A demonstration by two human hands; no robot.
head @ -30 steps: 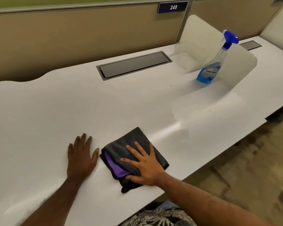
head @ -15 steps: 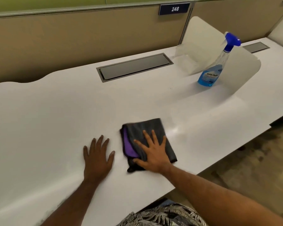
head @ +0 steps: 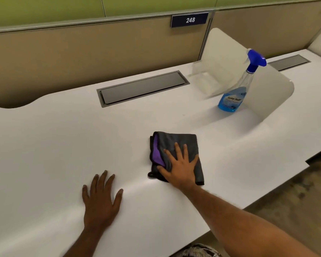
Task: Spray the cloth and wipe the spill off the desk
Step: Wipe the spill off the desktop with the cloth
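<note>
left hand: flat on the bench, fingers spread wide, holding nothing, near the front edge. function appears to be bracing.

right hand: flat, fingers spread, palm pressed down on the cloth. the cloth is pinned under the palm, not pinched between fingers.

cloth: dark grey, folded, with a purple inner layer showing along its left fold. it lies on the bench just right of and beyond the left hand, apart from it. its long axis runs roughly front to back, leaning slightly to the right toward the near end. the fold opening faces left.

step in hand: judged to be the wiping stage. no spill is visible on the white surface; whether any residue remains cannot be told.

next move: judged to call for steady downward pressure with the cloth kept flat as it is slid over the affected area, without letting the folds bunch.

spray bottle: upright, well apart at the far right, blue liquid in its base, blue trigger head pointing right. it stands just beside a white divider panel.
</note>
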